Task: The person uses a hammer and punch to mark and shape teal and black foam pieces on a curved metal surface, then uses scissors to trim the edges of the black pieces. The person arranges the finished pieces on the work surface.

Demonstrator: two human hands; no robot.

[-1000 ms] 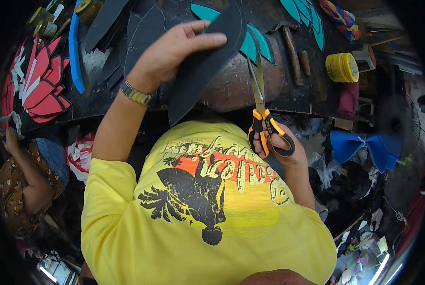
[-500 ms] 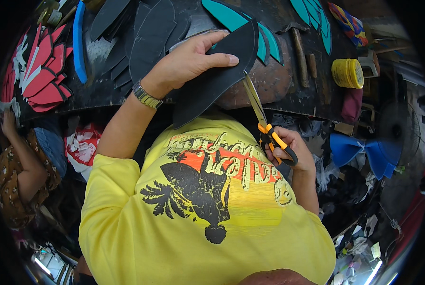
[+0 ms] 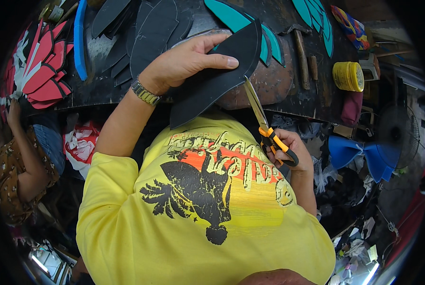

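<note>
A black leaf-shaped sheet point(image 3: 204, 92) with a pale line along its edge is held up over the near table edge. My left hand point(image 3: 193, 61) is closed on it, the thumb lying on top and the other fingers mostly hidden. In my right hand point(image 3: 292, 145) is a pair of scissors point(image 3: 257, 108) with orange and black handles, my fingers wrapped round the grips. The scissors' tips point away from me and meet the sheet's right edge or stand just beside it; I cannot tell which.
On the dark table point(image 3: 317, 102) lie black cut pieces point(image 3: 153, 35), teal pieces point(image 3: 229, 16), red layered pieces point(image 3: 46, 78), a blue strip point(image 3: 80, 42) and a hammer point(image 3: 300, 57). A yellow tub point(image 3: 347, 76) stands at right. Another person's arm point(image 3: 27, 147) is at far left.
The scissors' tips have shifted slightly toward me along the sheet's edge. My left hand keeps its hold. At far left, the other person's hand has moved up a little.
</note>
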